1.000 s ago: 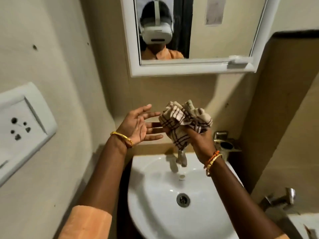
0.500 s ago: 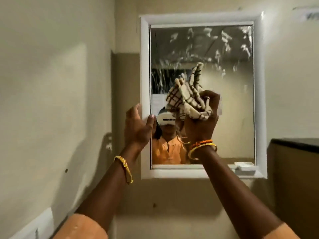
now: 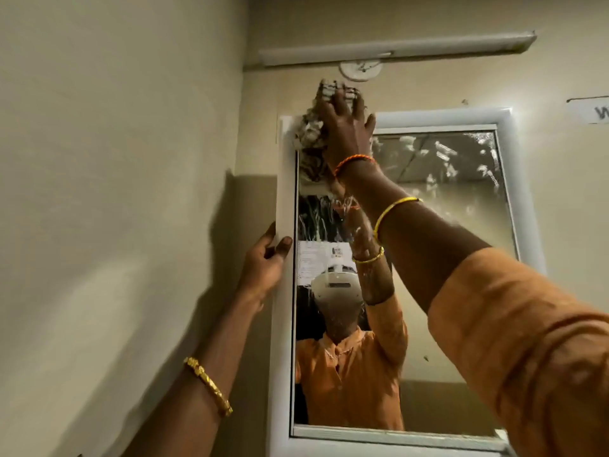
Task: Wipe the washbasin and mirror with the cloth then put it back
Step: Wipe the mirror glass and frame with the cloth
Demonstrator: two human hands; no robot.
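The white-framed mirror (image 3: 445, 225) hangs on the wall ahead, its glass streaked and spotted. A cream cloth with brown checks (image 3: 311, 133) is bunched against the mirror's top left corner. My right hand (image 3: 347, 130) presses it there, fingers spread flat over the cloth. My left hand (image 3: 263, 258) grips the mirror's left frame edge about halfway up, thumb on the front and fingers behind. The washbasin is out of view below.
A white tube light fitting (image 3: 395, 49) and a round white ceiling rose (image 3: 361, 70) sit on the wall just above the mirror. A plain wall (image 3: 115, 192) closes in on the left. A paper label (image 3: 593, 110) is stuck on the wall at the far right.
The view tilted up from basin to mirror. My right hand carried the cloth up from above the tap to the mirror's top left corner. My left hand took hold of the frame's left edge.
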